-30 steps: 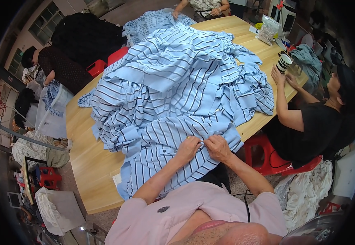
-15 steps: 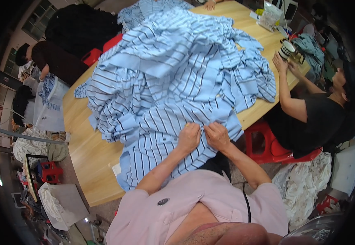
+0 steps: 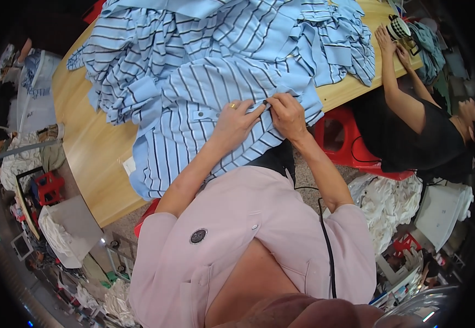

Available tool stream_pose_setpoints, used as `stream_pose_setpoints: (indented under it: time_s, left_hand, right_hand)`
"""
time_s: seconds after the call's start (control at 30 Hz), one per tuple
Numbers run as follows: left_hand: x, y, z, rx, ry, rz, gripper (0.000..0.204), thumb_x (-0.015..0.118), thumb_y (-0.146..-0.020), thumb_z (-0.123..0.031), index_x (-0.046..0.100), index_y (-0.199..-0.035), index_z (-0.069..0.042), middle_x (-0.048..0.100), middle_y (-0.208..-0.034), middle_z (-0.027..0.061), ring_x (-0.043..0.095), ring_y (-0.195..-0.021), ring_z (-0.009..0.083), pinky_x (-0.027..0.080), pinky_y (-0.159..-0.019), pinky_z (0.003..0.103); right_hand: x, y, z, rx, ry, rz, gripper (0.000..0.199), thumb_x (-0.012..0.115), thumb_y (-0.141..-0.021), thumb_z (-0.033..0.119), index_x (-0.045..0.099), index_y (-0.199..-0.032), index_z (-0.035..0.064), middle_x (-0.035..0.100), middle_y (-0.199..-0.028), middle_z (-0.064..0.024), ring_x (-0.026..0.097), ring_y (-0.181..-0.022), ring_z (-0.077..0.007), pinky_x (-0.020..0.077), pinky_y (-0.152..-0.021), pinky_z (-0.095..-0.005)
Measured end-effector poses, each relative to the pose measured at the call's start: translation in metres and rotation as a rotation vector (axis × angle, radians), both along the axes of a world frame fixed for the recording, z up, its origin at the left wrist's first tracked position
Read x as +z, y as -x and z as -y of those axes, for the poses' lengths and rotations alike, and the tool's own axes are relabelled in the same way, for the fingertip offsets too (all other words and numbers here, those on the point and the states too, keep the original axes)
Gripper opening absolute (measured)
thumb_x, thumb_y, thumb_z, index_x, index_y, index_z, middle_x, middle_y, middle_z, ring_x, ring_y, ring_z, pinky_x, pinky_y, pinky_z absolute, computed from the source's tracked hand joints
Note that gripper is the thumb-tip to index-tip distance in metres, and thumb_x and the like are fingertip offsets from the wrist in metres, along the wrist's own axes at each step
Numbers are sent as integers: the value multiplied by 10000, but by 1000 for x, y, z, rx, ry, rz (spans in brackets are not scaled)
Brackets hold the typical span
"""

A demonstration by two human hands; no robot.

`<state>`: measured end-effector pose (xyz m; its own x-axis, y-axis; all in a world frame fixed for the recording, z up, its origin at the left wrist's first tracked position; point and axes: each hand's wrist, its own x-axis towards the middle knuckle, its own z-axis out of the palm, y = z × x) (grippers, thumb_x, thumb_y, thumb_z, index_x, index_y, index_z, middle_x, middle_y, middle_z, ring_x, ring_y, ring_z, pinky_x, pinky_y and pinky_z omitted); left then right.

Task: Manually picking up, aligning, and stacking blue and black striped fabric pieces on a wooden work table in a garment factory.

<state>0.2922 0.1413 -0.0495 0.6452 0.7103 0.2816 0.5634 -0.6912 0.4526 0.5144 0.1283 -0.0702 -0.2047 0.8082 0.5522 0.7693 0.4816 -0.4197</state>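
A light blue garment with dark and white stripes (image 3: 166,147) lies at the near edge of the table, its lower part hanging toward my body. My left hand (image 3: 234,124), with a ring on one finger, rests on it and pinches the cloth at the fingertips. Close beside it, my right hand (image 3: 288,116) is closed on the same garment, fingers curled. A small dark spot, perhaps a button, shows between the two hands' fingertips. A short placket with buttons (image 3: 207,115) lies left of my left hand.
A large heap of similar striped garments (image 3: 215,33) covers much of the wooden table (image 3: 90,158). On the right, a co-worker in black (image 3: 420,128) handles a checked round object (image 3: 399,27) near a red stool (image 3: 336,134). White cloth bundles (image 3: 390,202) lie on the floor.
The view has tilted downward, so the heap sits higher in it. My left hand's fingers have stretched toward my right fingertips, and a small dark spot now shows between them.
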Motion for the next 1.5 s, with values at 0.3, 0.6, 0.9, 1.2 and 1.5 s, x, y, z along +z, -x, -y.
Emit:
stream_pose_setpoints:
  time_s: [0.3, 0.6, 0.9, 1.2, 1.5]
  left_hand:
    - [10, 69, -2, 429, -282, 347, 590, 750, -669, 29, 704, -1251, -60, 729, -1198, 130, 682, -1155, 341, 474, -1011, 465]
    - [25, 142, 15, 734, -424, 639, 218, 792, -883, -97, 612, -1004, -83, 739, -1016, 97, 673, -972, 311, 479, -933, 422]
    - [84, 139, 28, 413, -624, 637, 343, 811, -882, -84, 517, -1058, -110, 650, -888, 79, 600, -812, 273, 467, -850, 444]
    - [226, 30, 21, -7, 265, 1138, 260, 635, -992, -121, 646, -1231, -18, 689, -1145, 93, 672, -1010, 169, 540, -900, 316]
    - [213, -39, 51, -492, -460, 813, 109, 691, -950, -133, 657, -1053, -127, 748, -1215, 113, 741, -1095, 299, 539, -913, 450]
  right_hand:
    - [102, -1, 7, 105, -336, -190, 294, 673, -930, -123, 642, -1171, 41, 767, -1109, -163, 762, -906, -339, 615, -733, -397]
    - [122, -24, 24, -23, -482, 37, 336, 718, -897, -145, 686, -1164, 57, 722, -1062, -129, 724, -969, -299, 597, -846, -383]
    - [138, -51, 41, -151, -192, 214, 399, 705, -804, -111, 742, -1165, 53, 636, -955, -108, 650, -805, -305, 539, -687, -430]
    - [145, -21, 62, 179, 618, -1173, 744, 738, -960, 42, 414, -1629, 8, 606, -1461, -114, 607, -1334, -212, 502, -1108, -350]
    - [107, -61, 112, 9, 428, -366, 842, 875, -832, 160, 499, -1574, 30, 562, -1578, -104, 536, -1460, -338, 483, -1160, -485]
